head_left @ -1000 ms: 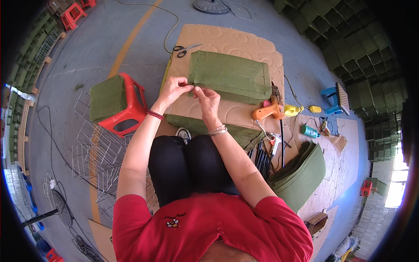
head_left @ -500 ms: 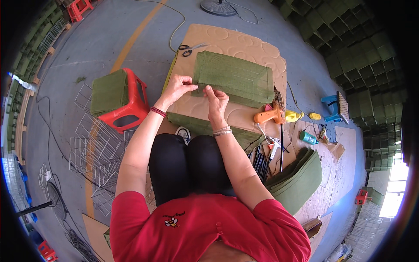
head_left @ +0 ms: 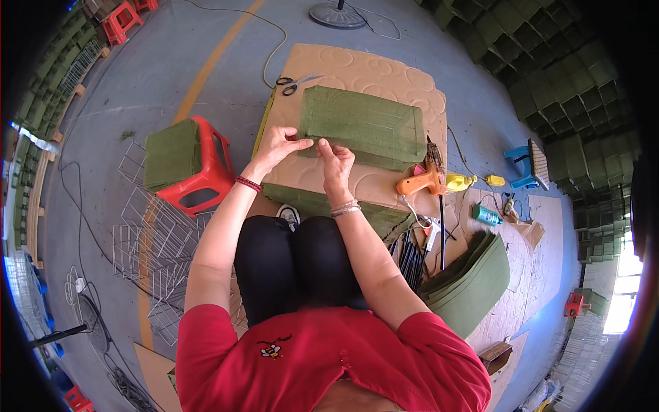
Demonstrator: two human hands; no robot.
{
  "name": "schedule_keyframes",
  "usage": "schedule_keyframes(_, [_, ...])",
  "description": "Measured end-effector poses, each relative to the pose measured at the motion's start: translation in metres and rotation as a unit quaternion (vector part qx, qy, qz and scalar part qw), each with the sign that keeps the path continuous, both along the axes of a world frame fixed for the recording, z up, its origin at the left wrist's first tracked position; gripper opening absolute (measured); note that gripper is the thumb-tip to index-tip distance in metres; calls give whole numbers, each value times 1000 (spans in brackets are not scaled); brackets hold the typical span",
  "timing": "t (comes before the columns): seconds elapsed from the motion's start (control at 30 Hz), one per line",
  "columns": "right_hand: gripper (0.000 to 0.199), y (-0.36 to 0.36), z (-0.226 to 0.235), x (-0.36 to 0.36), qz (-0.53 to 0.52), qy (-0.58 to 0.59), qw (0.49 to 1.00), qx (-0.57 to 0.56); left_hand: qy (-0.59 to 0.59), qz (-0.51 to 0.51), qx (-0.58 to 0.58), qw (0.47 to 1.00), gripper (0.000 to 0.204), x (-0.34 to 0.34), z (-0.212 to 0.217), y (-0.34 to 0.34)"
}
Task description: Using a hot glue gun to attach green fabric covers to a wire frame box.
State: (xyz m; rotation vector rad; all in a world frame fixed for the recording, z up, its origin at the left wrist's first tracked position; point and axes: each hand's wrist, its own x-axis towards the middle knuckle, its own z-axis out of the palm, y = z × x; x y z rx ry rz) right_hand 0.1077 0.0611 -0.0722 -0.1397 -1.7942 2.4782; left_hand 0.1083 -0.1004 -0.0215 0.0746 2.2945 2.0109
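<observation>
A rectangular box shape of sheer green fabric [head_left: 364, 123], with thin frame lines showing through, lies on a cardboard-topped work surface [head_left: 357, 62]. At its near left corner my left hand [head_left: 276, 147] pinches the fabric edge between thumb and forefinger. My right hand [head_left: 336, 163] is just beside it, thumb and fingertips closed on the same near edge. The fingertips of both hands nearly meet; any small piece between them is too small to make out. Scissors with black handles [head_left: 288, 85] lie beyond the left hand, partly by the fabric's far left corner.
An orange glue gun [head_left: 420, 182] rests at the surface's right edge, near a yellow bottle [head_left: 458, 182]. To the left, a red stool [head_left: 213, 168] bears green fabric pieces [head_left: 171, 154]; wire frames [head_left: 154, 254] lie on the floor. Green sheets [head_left: 473, 275] are stacked at the right.
The view has shifted slightly. Both hands stay at the fabric's near left corner, with the left fingers a little nearer the right thumb.
</observation>
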Motion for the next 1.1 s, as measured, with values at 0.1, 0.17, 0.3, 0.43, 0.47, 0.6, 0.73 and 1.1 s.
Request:
schedule_keyframes(0.1, [17,-1,-1,-1,-2,-3,1000,2,9,10,-6,1000,23,-3,-8,3])
schedule_keyframes(0.17, [20,-1,-1,-2,-15,0,1000,-6,25,7,4,1000,21,-5,-11,8])
schedule_keyframes(0.3, [20,2,8,5,6,-20,1000,-6,42,23,0,999,19,-5,-17,5])
schedule_keyframes(0.43, [20,17,9,7,20,-23,1000,5,37,31,-11,999,17,-4,-14,5])
schedule_keyframes(0.47, [20,19,9,7,19,-26,999,-15,37,36,-4,999,17,-4,-13,6])
schedule_keyframes(0.6, [22,20,7,4,2,-27,999,-30,42,27,-7,999,17,-6,-15,8])
schedule_keyframes(0.73, [20,14,3,1,-3,-29,998,-52,36,22,-12,999,16,-5,-15,5])
schedule_keyframes(1.1, [20,17,-6,-3,3,-25,998,-57,47,36,-19,998,20,-6,-21,6])
